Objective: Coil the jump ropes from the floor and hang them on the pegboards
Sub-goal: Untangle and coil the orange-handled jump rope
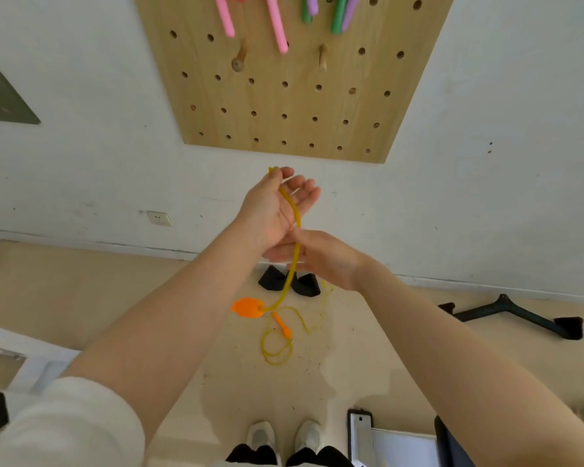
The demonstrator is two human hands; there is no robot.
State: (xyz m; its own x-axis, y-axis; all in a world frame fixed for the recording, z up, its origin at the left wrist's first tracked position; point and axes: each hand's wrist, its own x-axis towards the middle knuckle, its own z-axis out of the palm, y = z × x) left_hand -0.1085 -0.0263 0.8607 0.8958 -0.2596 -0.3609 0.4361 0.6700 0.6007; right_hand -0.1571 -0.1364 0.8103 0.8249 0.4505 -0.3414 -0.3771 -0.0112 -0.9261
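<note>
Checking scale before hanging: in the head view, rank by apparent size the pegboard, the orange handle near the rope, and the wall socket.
1. Pegboard, by far the largest.
2. Orange handle.
3. Wall socket, slightly smaller; it sits farther from the camera, so this order is unsure.

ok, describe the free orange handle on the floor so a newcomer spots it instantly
Start at the wooden pegboard on the wall, then drop to the floor below the hands. Among yellow rope loops lies the orange handle, thin and stick-like, unlike the larger, blurred orange handle hanging left of it.
</note>
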